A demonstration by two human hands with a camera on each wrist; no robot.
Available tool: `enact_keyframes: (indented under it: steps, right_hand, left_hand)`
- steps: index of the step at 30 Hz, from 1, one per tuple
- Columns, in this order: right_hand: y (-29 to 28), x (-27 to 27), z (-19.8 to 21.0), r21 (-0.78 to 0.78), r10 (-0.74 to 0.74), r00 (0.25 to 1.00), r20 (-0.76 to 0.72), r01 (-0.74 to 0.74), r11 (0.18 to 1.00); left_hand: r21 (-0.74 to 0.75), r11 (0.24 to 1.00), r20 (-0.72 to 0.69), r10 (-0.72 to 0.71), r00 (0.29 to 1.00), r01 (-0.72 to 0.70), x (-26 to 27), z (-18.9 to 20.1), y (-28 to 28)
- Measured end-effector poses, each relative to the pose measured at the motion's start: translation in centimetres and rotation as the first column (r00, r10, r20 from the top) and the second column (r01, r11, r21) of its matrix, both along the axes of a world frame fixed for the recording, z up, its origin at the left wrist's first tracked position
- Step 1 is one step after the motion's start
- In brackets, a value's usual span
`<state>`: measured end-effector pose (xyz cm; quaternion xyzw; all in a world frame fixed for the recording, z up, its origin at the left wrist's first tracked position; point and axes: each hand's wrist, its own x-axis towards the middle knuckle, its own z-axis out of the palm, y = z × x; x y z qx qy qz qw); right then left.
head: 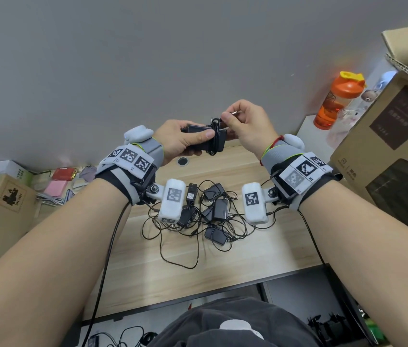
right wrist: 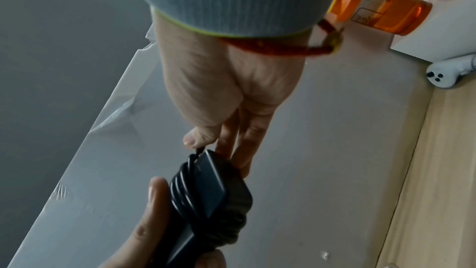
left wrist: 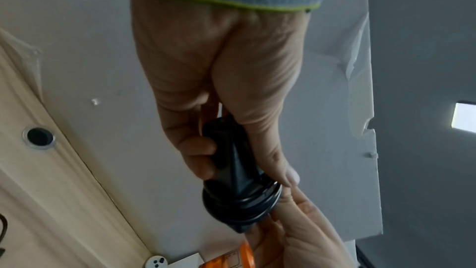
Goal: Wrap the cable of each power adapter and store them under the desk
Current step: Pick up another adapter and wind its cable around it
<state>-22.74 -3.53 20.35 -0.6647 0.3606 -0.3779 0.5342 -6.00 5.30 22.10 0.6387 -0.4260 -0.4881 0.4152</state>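
Black power adapter wearing black cable coils. Tabletop showing pale wood grain. Orange shaker bottle carrying a yellow-tipped lid. Wrist bands showing black-and-white square marker patterns, grey knit cuffs edged in lime green. Red cord circling the right wrist. Pink box sitting left.

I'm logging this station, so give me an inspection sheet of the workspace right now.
Surface: wooden desk, against a grey wall.
Job's things: one adapter held above the desk, cable coiled round it; a pile of adapters unwrapped on the desk.
Clutter: orange bottle and large box on the right; small box on the left.
Hands: left hand grips the adapter; right hand pinches the cable end.
Cables: tangled loose cables around the pile.
Surroundings: more cables on the floor under the desk.
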Motion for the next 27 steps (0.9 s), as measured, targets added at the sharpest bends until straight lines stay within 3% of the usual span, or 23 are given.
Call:
enact_keyframes:
  steps: [7,15,18,22,27]
  right_hand:
    - [0.4,0.2,0.3,-0.054,-0.087,0.992,-0.09,0.083,0.995]
    - [0.2,0.1,1.2,-0.036,-0.005,0.998,-0.056,0.003,0.999]
    - [0.2,0.3,1.5,-0.035,-0.023,0.998,-0.063,0.021,0.999]
    - [-0.1,0.2,1.5,-0.012,-0.083,0.993,-0.08,0.083,0.996]
    - [-0.1,0.2,1.5,0.003,-0.089,0.993,-0.073,0.09,0.996]
  left_hand:
    - [-0.003,0.998,0.016,-0.058,0.998,0.058,-0.2,-0.4,0.5]
    - [-0.048,0.999,0.04,0.02,0.999,-0.018,-0.1,0.0,0.2]
    - [-0.07,0.996,0.004,0.054,0.999,-0.054,-0.1,0.0,0.2]
    - [-0.094,0.996,-0.076,-0.014,0.997,0.007,0.2,0.1,0.4]
    - [-0.111,0.992,0.084,-0.059,0.995,0.068,0.9,0.2,0.5]
